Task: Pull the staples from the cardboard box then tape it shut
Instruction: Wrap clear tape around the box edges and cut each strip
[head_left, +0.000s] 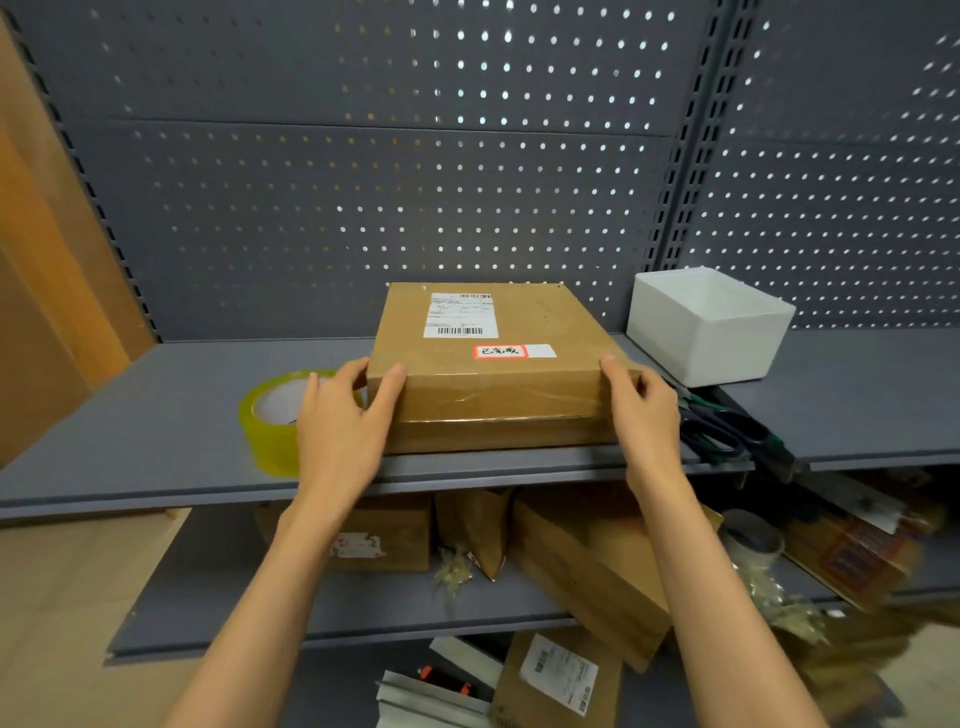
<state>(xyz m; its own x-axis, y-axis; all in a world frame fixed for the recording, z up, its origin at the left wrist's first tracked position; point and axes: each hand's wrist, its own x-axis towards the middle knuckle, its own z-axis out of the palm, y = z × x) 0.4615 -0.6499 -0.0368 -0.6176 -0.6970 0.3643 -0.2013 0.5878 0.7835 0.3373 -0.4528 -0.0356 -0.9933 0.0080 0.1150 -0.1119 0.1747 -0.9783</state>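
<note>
Head view: box (493, 364) on shelf (156, 415), held at both near corners.
Left hand (343, 415) and right hand (644, 410) curled round corners; tape roll (270, 421) nearer left.

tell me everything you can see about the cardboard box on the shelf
The box is flat, shallow, brown cardboard, lying closed and level on the grey shelf, its back edge near the pegboard. On top are a white shipping label with barcodes and a red-bordered sticker with handwritten characters. Clear glossy tape shows along the front edge and face. No staples can be made out. The left hand grips its front left corner, the right hand its front right corner. A tape roll sits to its left, scissors to its right.
</note>
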